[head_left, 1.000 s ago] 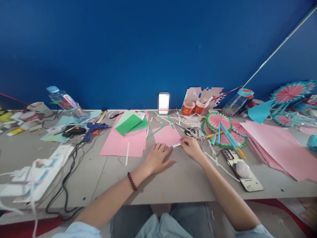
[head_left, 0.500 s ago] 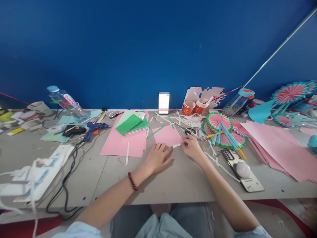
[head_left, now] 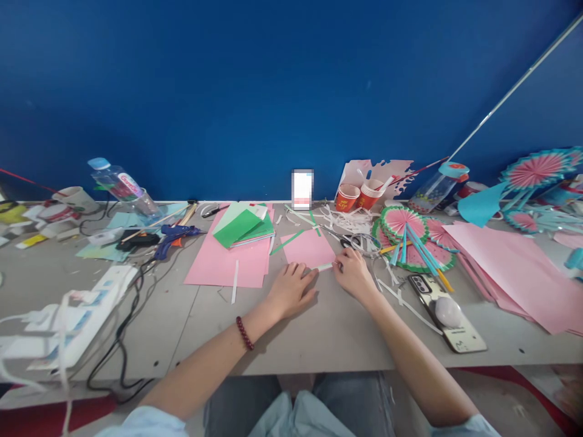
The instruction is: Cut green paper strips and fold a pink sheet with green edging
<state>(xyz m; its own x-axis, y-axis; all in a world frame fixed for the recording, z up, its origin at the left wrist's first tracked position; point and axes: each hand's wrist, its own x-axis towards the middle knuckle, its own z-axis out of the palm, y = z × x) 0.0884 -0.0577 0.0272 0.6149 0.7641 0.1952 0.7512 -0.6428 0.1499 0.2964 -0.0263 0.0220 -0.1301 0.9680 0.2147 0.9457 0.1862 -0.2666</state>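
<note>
My left hand (head_left: 288, 290) lies on the grey table (head_left: 319, 331), fingers stretched flat, fingertips pressing the near edge of a small pink paper sheet (head_left: 308, 249). My right hand (head_left: 353, 273) is closed in a pinch on a thin white strip (head_left: 325, 267) that runs along that sheet's near edge. A dark red bead bracelet (head_left: 244, 332) sits on my left wrist. Scissors (head_left: 348, 240) lie just behind the right hand.
A larger pink sheet (head_left: 228, 258) under green paper (head_left: 239, 227) lies to the left, with a blue glue gun (head_left: 175, 233) and a power strip (head_left: 77, 315) beyond. Right: paper fans (head_left: 410, 240), a phone (head_left: 446, 312), pink sheets (head_left: 514, 267), red cups (head_left: 359, 195).
Almost nothing differs. My right hand has shifted very slightly along the white strip; my left hand stays pressed on the pink sheet.
</note>
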